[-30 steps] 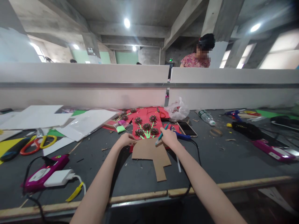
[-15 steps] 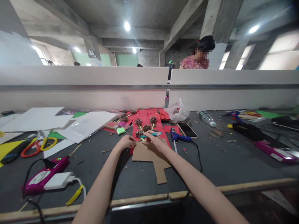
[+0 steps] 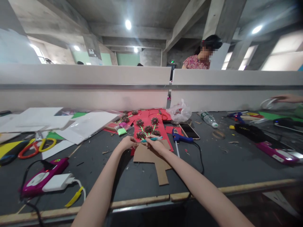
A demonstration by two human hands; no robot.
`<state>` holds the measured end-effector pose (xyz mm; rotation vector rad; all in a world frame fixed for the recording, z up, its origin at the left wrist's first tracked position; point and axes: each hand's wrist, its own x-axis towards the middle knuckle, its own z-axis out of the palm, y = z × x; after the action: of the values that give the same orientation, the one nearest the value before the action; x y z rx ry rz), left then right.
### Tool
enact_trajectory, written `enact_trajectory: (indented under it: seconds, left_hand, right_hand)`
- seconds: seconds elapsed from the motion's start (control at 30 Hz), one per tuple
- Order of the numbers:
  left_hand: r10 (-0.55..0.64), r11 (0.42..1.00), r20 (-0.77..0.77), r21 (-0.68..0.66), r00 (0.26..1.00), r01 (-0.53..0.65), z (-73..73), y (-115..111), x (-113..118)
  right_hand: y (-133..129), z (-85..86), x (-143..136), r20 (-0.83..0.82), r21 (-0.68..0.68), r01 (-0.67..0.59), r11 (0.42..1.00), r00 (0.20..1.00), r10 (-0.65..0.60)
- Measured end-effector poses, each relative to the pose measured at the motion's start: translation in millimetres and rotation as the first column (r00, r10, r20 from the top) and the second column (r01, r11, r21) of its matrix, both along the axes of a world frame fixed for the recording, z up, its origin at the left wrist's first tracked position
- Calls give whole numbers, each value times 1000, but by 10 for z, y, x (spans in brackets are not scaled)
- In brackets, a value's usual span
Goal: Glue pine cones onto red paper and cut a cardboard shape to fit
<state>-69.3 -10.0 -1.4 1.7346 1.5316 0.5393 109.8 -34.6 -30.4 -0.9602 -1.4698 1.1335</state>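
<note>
My right hand is closed around a slim teal pen-like tool, held slantwise just above the top of a brown cardboard piece. My left hand is closed too, its fingertips pinched together at the cardboard's upper left corner; what lies between them is too small to make out. The cardboard has a narrow strip pointing toward me. Right beyond my hands, several brown pinecone flowers with bright green stems rest on a red sheet.
To the right are a blue glue gun, a phone, a plastic bag and a bottle. On the left are scissors, white sheets and a purple power strip. A co-worker's hand reaches in at far right.
The teal tool has tipped and dropped slightly at its right end. My left hand has barely moved. A co-worker's hand with a white looped object has come into view at the right.
</note>
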Motion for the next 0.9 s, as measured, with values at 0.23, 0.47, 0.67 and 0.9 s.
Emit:
enact_trajectory:
  seconds: [0.23,0.47,0.67,0.9]
  left_hand:
    - [12,1000,-11,-5,1000,-12,21,-10,10]
    - [6,1000,-3,-9,1000,-6,45,-35,27]
    - [-3,1000,-9,-11,1000,3,49,-29,26]
    - [18,1000,18,-14,1000,-17,4,-6,3]
  right_hand:
    - [9,-7,-5,10,15,18,1000,1000,-18]
    - [17,-25,-6,70,51,33,998,997,-37]
    - [-5,-1,5,92,49,22,999,995,-27]
    - [-21,9,-14,28,12,10,1000,1000,-10]
